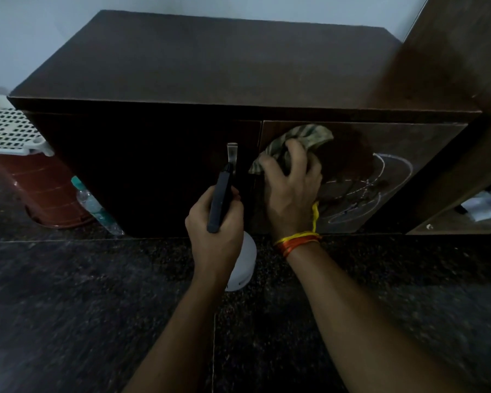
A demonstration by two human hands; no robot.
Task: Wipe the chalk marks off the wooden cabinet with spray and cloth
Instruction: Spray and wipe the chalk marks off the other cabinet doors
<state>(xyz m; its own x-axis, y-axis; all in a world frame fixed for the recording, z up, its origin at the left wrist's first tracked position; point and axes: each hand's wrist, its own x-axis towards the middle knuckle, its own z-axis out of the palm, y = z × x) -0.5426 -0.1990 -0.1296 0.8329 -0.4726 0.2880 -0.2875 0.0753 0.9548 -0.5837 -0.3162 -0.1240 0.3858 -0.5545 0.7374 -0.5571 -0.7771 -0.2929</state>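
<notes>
A low dark wooden cabinet point(199, 69) stands against the wall, with two front doors. White chalk marks point(380, 188) loop over the right door, partly smeared; a darker wet patch lies left of them. My right hand point(292, 185) grips a crumpled greenish cloth point(298, 140) and presses it against the right door, near its upper left corner. My left hand point(214, 236) holds a spray bottle point(220, 202) by its dark head in front of the left door; the white body shows below my hand. A metal handle point(232, 154) sits just above the nozzle.
A brown bin point(46, 197) with a white perforated basket point(9, 131) on it stands left of the cabinet. A clear plastic bottle point(94, 205) leans beside it. Dark speckled stone floor point(68, 307) spreads below. A wooden panel point(465, 66) rises at the right.
</notes>
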